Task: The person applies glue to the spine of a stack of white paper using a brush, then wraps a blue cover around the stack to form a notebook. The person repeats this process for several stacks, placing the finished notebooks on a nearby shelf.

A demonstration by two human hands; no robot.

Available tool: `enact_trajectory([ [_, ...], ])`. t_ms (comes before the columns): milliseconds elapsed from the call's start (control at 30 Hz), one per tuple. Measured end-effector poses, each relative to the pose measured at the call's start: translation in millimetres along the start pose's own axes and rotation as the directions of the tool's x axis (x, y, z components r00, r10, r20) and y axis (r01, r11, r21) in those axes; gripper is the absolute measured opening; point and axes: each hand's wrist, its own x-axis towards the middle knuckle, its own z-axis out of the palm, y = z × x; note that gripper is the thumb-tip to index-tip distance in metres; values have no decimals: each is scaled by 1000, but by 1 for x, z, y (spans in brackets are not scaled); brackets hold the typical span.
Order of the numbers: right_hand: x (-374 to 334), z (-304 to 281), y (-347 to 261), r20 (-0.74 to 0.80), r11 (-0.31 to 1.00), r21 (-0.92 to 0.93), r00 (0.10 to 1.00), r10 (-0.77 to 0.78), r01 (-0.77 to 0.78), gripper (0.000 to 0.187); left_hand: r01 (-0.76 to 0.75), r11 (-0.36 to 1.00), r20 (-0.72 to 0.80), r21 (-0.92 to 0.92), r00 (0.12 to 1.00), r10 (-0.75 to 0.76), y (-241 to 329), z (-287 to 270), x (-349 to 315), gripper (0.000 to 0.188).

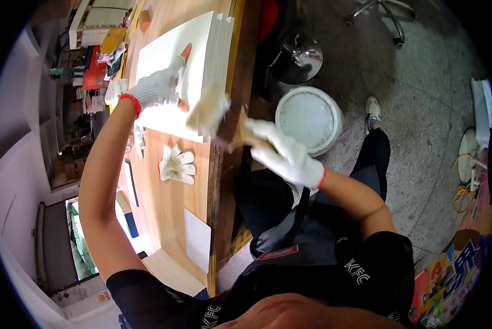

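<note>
Brush [232, 127] at the edge of a white stack [199, 71]

The stack of large white sheets or boards lies on the wooden table [169, 203], along its edge. The left hand [161, 88], gloved with bare fingertips showing, is spread wide over the top sheet. The gloved right hand [287, 156] is closed around the brush's wooden handle; the pale bristles overlap the stack's corner, but blur hides whether they touch it.

Nearer the body, a spare glove [176, 166], stained at its middle, lies palm-sized and loose, with a flat white board [198, 238] beyond it. Red items [94, 68] and other clutter crowd the table's far left. On the floor, a white bucket [339, 118] stands just beside the right hand, between the table and the person's shoe [373, 109]. A shiny round base [306, 57] stands just past the bucket.
</note>
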Motion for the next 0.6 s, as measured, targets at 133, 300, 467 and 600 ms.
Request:
enact_trajectory([
  [133, -4, 9, -8, 144, 988, -28, 978, 154, -152, 49, -30, 999, -4, -26, 1000, 30, -7, 4, 3, 139],
  [300, -32, -18, -4, 253, 979, -203, 967, 21, 32, 49, 35, 999, -19, -38, 999, -36, 0, 0, 0, 138],
  [467, -32, -61, -18, -47, 868, -496, 999, -27, 0, 54, 84, 996, -14, 26, 996, -84, 2, 2, -3, 138],
  [600, 2, -64, 2, -174, 862, -507, 978, -118, 14, 50, 99, 994, -16, 40, 995, -98, 19, -6, -7, 138],
])
